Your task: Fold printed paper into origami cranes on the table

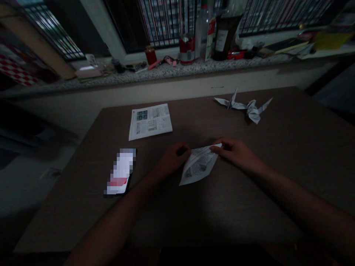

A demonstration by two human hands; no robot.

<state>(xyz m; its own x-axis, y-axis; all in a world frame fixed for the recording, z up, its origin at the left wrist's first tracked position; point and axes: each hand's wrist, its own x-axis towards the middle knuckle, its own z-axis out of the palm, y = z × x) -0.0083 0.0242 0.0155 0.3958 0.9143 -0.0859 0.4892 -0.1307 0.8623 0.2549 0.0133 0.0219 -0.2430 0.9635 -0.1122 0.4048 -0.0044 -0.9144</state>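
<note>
Folded paper between two hands, seen from your own head. The folded paper [201, 165], printed with text and small pictures, lies at the centre of the clock face, in front of you over the desk [249, 218]; whether its lower edge touches the surface cannot be told. Your right hand [234, 150], at two o'clock, pinches the upper right corner, thumb on top and the other fingers behind. Your left hand [175, 159], at ten o'clock, meets the upper left edge with thumb and forefinger curled toward each other; in the dim light you cannot tell whether they press shut on it. A pointed corner hangs free at eight o'clock.

Handling: the sheet should prove very light and limp, stiffer along its folded upper edge, and easily creased or torn. Take hold at the two upper corners, using the pads of thumb and forefinger with light pressure, and spare the loose single layer below.

Surroundings: a phone [122, 171] lies at nine o'clock, a flat printed sheet [151, 122] at ten to eleven, and two folded paper birds [253, 111] between one and two. The stone windowsill [111, 77] runs across twelve.
</note>
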